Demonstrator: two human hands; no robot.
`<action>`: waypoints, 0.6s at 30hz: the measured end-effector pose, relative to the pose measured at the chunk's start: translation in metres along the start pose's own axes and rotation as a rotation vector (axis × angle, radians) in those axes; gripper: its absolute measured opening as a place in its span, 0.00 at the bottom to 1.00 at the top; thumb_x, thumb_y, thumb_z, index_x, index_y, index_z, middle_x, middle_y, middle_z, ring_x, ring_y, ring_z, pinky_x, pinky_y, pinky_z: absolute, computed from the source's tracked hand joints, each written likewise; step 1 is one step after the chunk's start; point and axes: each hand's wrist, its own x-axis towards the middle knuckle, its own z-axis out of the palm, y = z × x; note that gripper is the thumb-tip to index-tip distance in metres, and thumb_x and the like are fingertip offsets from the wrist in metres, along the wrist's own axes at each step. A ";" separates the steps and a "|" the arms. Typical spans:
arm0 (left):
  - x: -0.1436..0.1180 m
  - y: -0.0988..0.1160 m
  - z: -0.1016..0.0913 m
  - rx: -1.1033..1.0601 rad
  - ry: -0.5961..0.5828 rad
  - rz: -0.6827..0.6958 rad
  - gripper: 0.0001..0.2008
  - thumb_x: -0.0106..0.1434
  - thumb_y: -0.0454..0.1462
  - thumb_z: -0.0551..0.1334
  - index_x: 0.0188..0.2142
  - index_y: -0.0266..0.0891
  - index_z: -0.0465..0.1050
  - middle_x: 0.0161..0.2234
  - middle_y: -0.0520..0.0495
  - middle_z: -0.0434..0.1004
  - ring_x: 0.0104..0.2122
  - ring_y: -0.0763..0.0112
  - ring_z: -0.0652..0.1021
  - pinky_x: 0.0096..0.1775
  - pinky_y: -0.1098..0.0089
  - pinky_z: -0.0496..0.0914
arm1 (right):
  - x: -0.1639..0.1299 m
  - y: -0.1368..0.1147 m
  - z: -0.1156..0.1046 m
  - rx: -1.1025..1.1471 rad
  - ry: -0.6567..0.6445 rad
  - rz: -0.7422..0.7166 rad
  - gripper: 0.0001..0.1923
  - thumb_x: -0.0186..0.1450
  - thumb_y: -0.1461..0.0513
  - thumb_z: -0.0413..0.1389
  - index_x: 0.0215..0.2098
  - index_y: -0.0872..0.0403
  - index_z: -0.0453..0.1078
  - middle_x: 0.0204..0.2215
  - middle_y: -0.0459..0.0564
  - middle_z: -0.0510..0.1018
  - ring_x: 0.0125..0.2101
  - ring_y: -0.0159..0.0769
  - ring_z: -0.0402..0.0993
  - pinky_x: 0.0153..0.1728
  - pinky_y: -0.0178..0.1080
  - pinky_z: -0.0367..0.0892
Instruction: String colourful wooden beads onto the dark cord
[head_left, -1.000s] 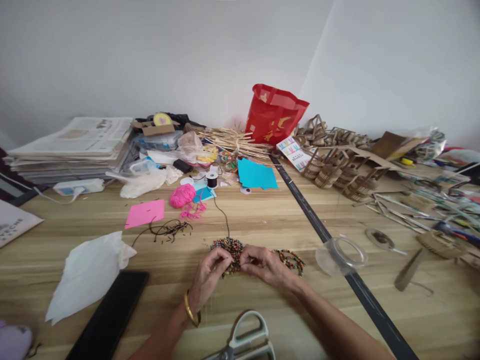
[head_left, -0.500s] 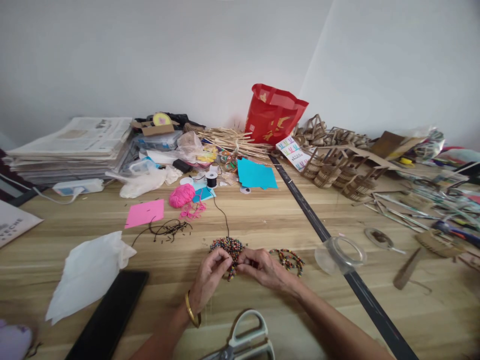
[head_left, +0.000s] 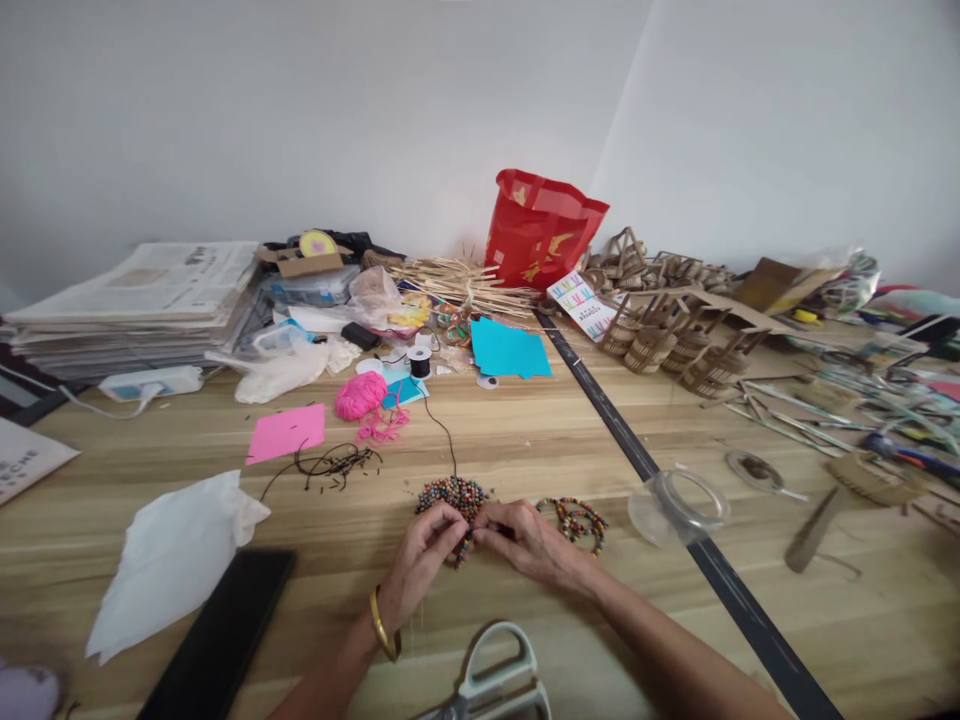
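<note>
A heap of small multicoloured beads (head_left: 452,491) lies on the wooden table, partly hidden behind my hands. My left hand (head_left: 429,548), with a gold bangle on the wrist, is closed in a pinch at the heap's near side. Facing it, my right hand (head_left: 523,538) pinches too, its fingertips almost meeting the left ones. What either pinch holds is too small to make out. A thin black cord (head_left: 452,440) runs from a spool (head_left: 420,361) down to the beads. Right of my right hand lies a coiled string of beads (head_left: 576,522).
Scissors (head_left: 499,675) lie at the near edge, between my forearms. A black phone-like slab (head_left: 225,630) and white tissue (head_left: 169,560) are on the left. Pink yarn (head_left: 361,396), cut black cord (head_left: 334,462), a clear plastic ring (head_left: 679,508) and small woven baskets (head_left: 652,340) lie around.
My head view has shifted slightly. Both hands stay at the bead heap, their fingertips a little closer together than before.
</note>
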 end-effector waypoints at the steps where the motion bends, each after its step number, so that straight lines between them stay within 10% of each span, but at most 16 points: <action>1: 0.001 -0.001 0.000 -0.002 -0.002 -0.004 0.19 0.57 0.51 0.62 0.27 0.36 0.68 0.22 0.52 0.70 0.23 0.73 0.71 0.27 0.73 0.65 | 0.000 0.001 0.000 0.005 -0.001 -0.001 0.10 0.67 0.62 0.51 0.33 0.57 0.73 0.24 0.44 0.73 0.23 0.28 0.63 0.26 0.30 0.56; 18: -0.002 -0.003 0.001 0.260 -0.046 0.097 0.22 0.63 0.51 0.55 0.21 0.38 0.64 0.19 0.53 0.64 0.21 0.73 0.66 0.26 0.73 0.62 | 0.001 0.001 0.003 0.288 0.025 0.101 0.13 0.63 0.58 0.53 0.23 0.57 0.65 0.18 0.40 0.61 0.20 0.26 0.53 0.21 0.30 0.48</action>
